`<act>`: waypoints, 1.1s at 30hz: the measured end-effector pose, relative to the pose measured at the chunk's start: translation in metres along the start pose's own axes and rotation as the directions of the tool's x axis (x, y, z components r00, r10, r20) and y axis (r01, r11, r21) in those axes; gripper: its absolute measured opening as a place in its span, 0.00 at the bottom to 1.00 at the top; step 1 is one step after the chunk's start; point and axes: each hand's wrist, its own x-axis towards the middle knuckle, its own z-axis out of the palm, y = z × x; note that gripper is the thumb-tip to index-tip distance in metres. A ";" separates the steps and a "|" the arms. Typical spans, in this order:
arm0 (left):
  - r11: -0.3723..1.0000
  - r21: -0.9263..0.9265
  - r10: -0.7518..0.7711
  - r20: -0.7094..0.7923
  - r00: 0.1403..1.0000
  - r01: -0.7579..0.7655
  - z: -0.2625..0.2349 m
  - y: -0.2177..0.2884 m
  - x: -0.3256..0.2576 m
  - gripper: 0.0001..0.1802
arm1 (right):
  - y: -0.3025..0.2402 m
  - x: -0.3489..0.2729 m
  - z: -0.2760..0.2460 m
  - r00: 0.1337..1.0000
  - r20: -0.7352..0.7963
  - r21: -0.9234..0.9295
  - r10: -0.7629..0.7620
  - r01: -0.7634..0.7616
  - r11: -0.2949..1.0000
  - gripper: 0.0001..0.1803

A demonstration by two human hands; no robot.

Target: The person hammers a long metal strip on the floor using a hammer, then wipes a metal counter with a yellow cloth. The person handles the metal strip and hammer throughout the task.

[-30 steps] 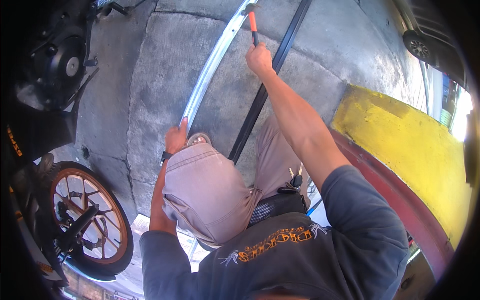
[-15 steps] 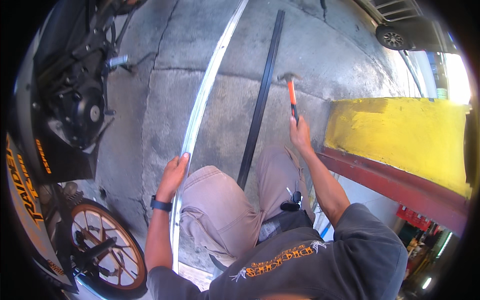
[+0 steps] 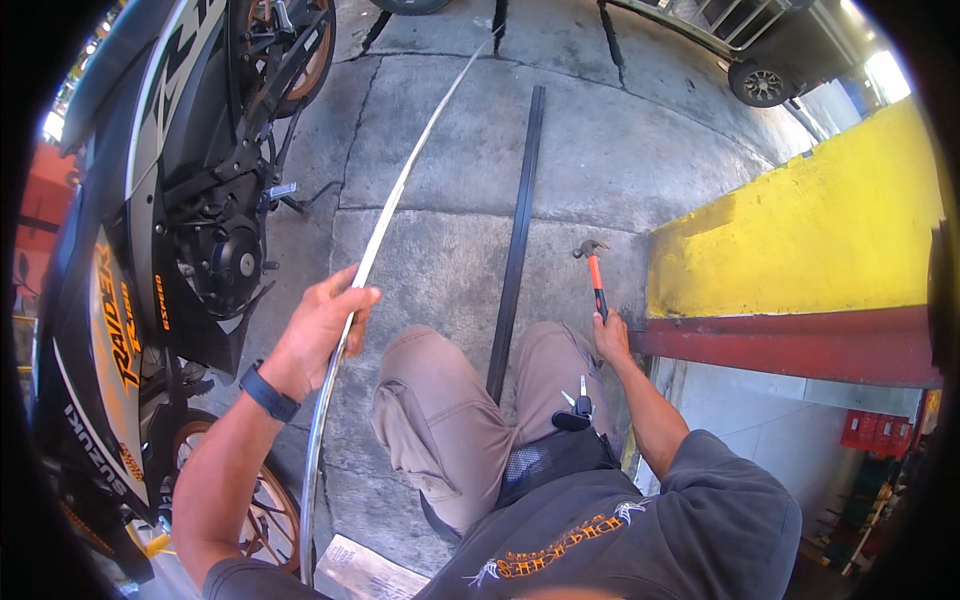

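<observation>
Where the fingers close: the long silver metal strip is gripped by the left hand near its lower half, fingers wrapped over its edge.
Strip position: it is stretched in a shallow curve over the concrete floor, from beside the printed paper at the lower edge up toward the top edge of the floor.
Right hand: it is closed around the lower end of the orange handle of a hammer, whose dark head is pointed upward and away from the body.
Black bar: it is laid flat on the concrete, between the strip and the hammer, with its near end hidden between the knees.
Trousers: beige cloth is seen over both bent legs, and a small tool with silver tips is tucked at the right hip.
Wristband: a dark band is worn on the left wrist.
Motorcycle: it is parked along the left edge of the floor, just beside the strip.
Yellow wall: it is set at the right edge, above a red ledge.
Car wheel: it is seen in the top right corner.
</observation>
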 end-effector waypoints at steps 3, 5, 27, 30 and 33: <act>0.993 0.118 0.021 -0.052 0.998 -0.014 -0.009 -0.035 -0.011 0.37 | 0.011 -0.002 -0.001 0.999 -0.043 0.001 -0.018 0.019 1.000 0.19; 0.951 0.299 0.134 -0.157 0.978 -0.082 -0.030 -0.077 -0.026 0.38 | 0.002 -0.008 -0.005 0.999 -0.033 0.045 -0.004 0.006 0.999 0.19; 0.410 0.800 0.113 -0.521 0.846 0.438 -0.131 -0.575 -0.046 0.45 | 0.007 0.017 -0.002 0.999 0.027 -0.187 -0.038 0.043 0.981 0.21; 0.421 0.900 0.430 -0.308 0.849 0.114 -0.111 -0.504 0.071 0.43 | 0.002 0.015 0.008 0.998 0.003 -0.135 -0.063 0.063 0.989 0.22; 0.346 0.932 0.598 -0.130 0.791 -0.107 -0.054 -0.371 0.192 0.39 | -0.015 0.014 0.013 0.995 0.000 -0.129 -0.104 0.103 0.986 0.22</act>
